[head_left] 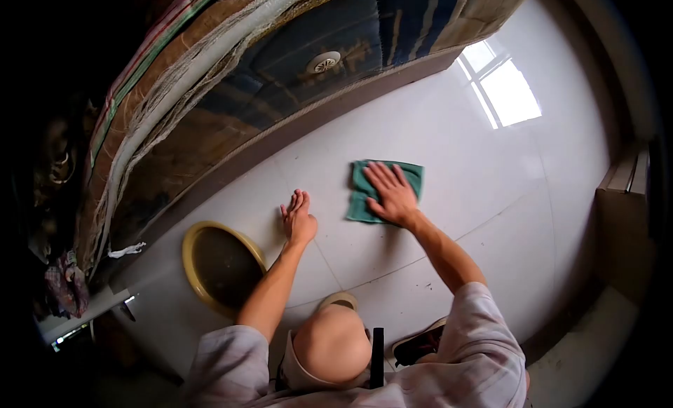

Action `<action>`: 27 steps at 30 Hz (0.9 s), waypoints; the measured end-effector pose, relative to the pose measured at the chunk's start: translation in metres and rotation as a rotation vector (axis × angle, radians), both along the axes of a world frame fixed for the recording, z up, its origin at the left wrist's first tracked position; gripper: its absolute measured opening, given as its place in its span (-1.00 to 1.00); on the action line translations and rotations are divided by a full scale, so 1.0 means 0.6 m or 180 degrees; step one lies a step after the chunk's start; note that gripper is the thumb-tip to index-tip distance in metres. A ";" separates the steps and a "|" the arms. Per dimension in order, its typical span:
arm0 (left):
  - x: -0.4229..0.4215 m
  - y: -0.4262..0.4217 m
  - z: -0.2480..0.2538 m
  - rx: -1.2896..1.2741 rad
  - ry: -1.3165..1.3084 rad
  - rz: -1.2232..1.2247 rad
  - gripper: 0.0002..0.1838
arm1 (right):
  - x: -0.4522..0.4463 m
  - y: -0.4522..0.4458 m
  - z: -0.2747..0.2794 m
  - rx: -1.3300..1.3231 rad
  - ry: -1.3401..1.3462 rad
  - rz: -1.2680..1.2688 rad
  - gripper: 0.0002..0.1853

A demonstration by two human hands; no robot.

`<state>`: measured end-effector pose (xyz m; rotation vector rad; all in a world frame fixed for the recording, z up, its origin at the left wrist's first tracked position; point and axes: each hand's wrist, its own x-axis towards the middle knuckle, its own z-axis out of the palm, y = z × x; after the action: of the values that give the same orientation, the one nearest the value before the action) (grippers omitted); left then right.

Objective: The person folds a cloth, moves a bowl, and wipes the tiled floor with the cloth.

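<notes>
A green cloth (363, 206) lies spread on the pale tiled floor (484, 198). My right hand (392, 194) is flat on top of it, palm down with the fingers stretched out. To the left, my left hand (299, 219) is at the floor with nothing in it, its fingers extended and a little apart. Beside my left forearm stands a yellow-rimmed basin (191, 257) holding dark, murky liquid. Part of its right side is hidden by the forearm.
A large mattress-like block (280, 78) with worn covering and a round vent borders the floor at the upper left. A brown box-like piece (624, 219) stands at the right edge. My knee (333, 345) and a dark shoe (419, 345) are at the bottom.
</notes>
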<state>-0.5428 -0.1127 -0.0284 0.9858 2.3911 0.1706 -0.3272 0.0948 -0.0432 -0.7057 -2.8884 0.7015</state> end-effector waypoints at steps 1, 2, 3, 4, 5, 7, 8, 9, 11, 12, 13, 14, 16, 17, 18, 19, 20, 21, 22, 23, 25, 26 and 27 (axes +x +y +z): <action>0.003 0.001 -0.004 -0.0015 -0.0041 0.0059 -0.27 | 0.039 0.027 0.019 -0.0204 -0.0087 -0.0207 -0.15; 0.008 0.002 -0.006 -0.0014 -0.0087 0.0048 -0.27 | 0.066 0.060 0.016 0.0043 -0.0099 -0.0628 -0.14; 0.011 0.003 -0.005 0.0011 -0.0082 0.0059 -0.26 | 0.083 0.098 -0.003 0.0268 -0.0088 -0.1090 -0.15; 0.009 0.001 -0.004 0.0028 -0.0054 0.0074 -0.26 | 0.082 0.142 -0.022 0.0584 -0.0068 -0.1570 -0.17; 0.005 0.000 -0.008 0.0010 -0.0040 0.0075 -0.26 | 0.061 0.186 -0.032 0.0636 -0.0142 -0.2083 -0.18; 0.002 0.002 -0.012 -0.0065 -0.0018 -0.0025 -0.26 | -0.020 0.241 -0.054 0.0894 -0.0213 -0.2815 -0.14; 0.006 0.006 -0.005 -0.0077 0.0022 -0.0038 -0.26 | -0.071 0.244 -0.063 0.0949 -0.0109 -0.2999 -0.16; 0.007 0.004 -0.012 -0.0095 0.0052 -0.0041 -0.26 | -0.121 0.221 -0.053 0.0762 0.0156 -0.2722 -0.18; 0.010 0.000 -0.034 -0.0015 0.0129 -0.0041 -0.21 | -0.199 0.126 -0.044 0.0505 0.0230 -0.1850 -0.19; 0.010 -0.002 -0.029 0.0048 0.0130 -0.0035 -0.23 | -0.219 0.073 -0.029 0.0355 0.0109 -0.1465 -0.18; 0.012 -0.008 -0.021 0.0006 0.0115 -0.0036 -0.23 | -0.218 0.031 -0.036 0.0516 0.0318 -0.1028 -0.18; 0.005 -0.002 -0.015 -0.0010 0.0030 -0.0023 -0.25 | -0.198 0.004 -0.031 0.0413 0.0387 -0.0672 -0.19; -0.004 0.008 -0.003 0.0007 -0.0047 -0.0044 -0.26 | -0.122 -0.018 -0.013 0.0044 0.0192 -0.0098 -0.19; -0.004 0.011 0.001 -0.0019 -0.0092 -0.0025 -0.26 | -0.070 -0.015 -0.015 0.0044 0.0149 0.0029 -0.16; -0.003 0.010 0.003 -0.0066 -0.0150 -0.0001 -0.27 | -0.023 0.001 0.002 -0.0232 -0.0079 -0.0135 -0.15; 0.000 0.007 0.002 -0.0087 -0.0181 -0.0009 -0.27 | 0.016 0.030 0.012 -0.0168 -0.0194 -0.0461 -0.15; 0.004 0.004 -0.003 0.0037 -0.0077 -0.0035 -0.28 | 0.045 0.060 -0.005 0.0181 -0.0042 -0.0960 -0.15; 0.005 0.004 -0.008 0.0175 0.0037 -0.0074 -0.28 | 0.058 0.100 -0.009 0.0366 -0.0179 -0.1488 -0.15; 0.006 0.006 -0.010 0.0169 0.0024 -0.0086 -0.28 | 0.059 0.140 -0.024 0.0628 -0.0076 -0.1900 -0.16; 0.007 0.008 -0.010 0.0131 0.0050 -0.0077 -0.29 | 0.041 0.177 -0.042 0.0727 -0.0172 -0.2369 -0.16; 0.005 0.009 -0.016 0.0090 0.0084 -0.0144 -0.29 | -0.031 0.219 -0.067 0.0832 -0.0075 -0.2983 -0.15; 0.009 0.004 -0.019 0.0158 0.0192 -0.0105 -0.30 | -0.075 0.216 -0.051 0.0634 0.0107 -0.3018 -0.17; 0.013 0.005 -0.025 0.0235 0.0291 -0.0086 -0.32 | -0.120 0.187 -0.033 0.0518 0.0252 -0.2857 -0.20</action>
<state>-0.5351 -0.1097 -0.0435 1.0806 2.4683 0.2092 -0.3990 0.2069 -0.0632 -1.6954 -2.1435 0.3413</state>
